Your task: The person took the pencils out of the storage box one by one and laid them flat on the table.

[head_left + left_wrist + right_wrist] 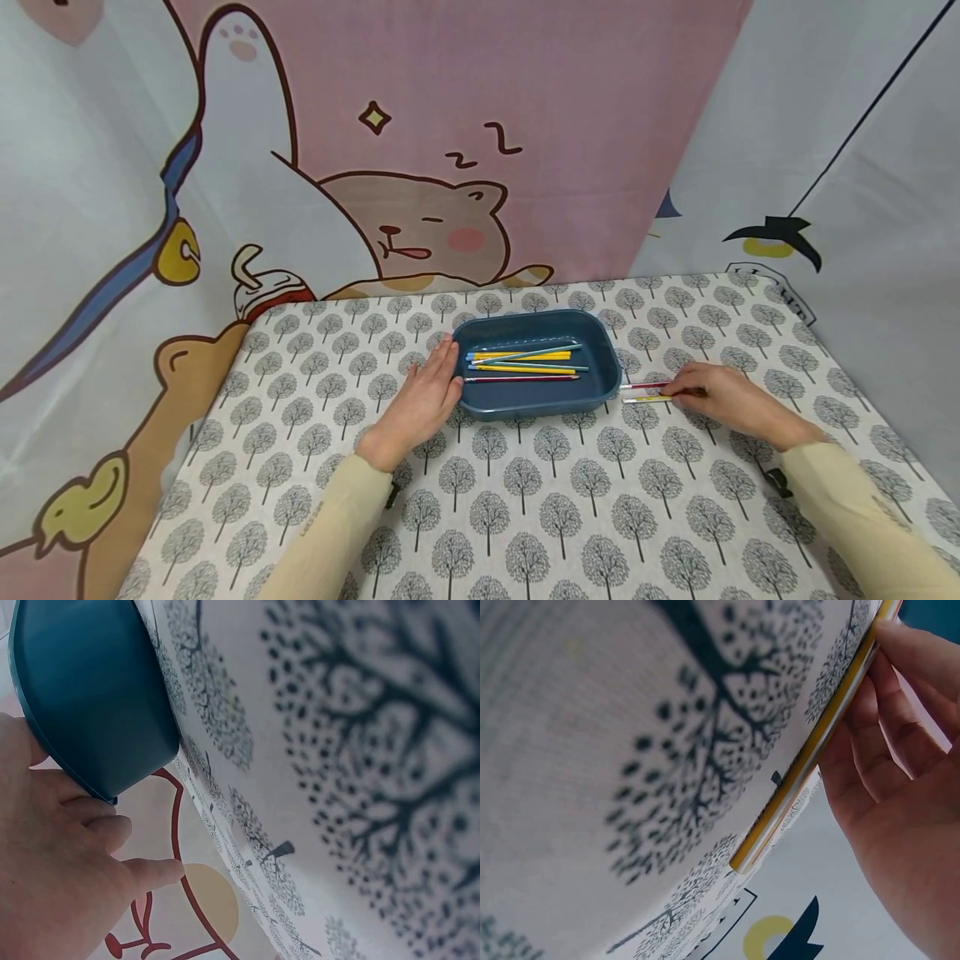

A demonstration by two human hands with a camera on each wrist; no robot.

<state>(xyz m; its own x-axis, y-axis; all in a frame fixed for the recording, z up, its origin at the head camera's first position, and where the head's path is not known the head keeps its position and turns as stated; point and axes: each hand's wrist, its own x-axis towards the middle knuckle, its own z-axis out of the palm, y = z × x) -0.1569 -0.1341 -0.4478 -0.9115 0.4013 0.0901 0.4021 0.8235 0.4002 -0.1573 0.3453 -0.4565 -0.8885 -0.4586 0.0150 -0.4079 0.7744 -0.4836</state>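
Observation:
A dark blue plastic tray (540,410) sits on the cloth-covered table, with several yellow, green and red pencils (525,364) lying lengthwise inside. My left hand (422,400) touches the tray's left end, its fingers mostly straight along the rim; the left wrist view shows the fingers (97,817) at the tray's outer side. Right of the tray, my right hand (720,402) pinches a yellow pencil (802,761) low over the cloth. A red pencil (643,385) runs beside the yellow one, its far part hidden by the fingers. Both pencils point toward the tray's right end.
The table (525,517) wears a white cloth printed with grey trees. A cartoon-printed curtain (585,150) hangs behind the table and along both sides. Dark wrist straps (778,482) show at the sleeves.

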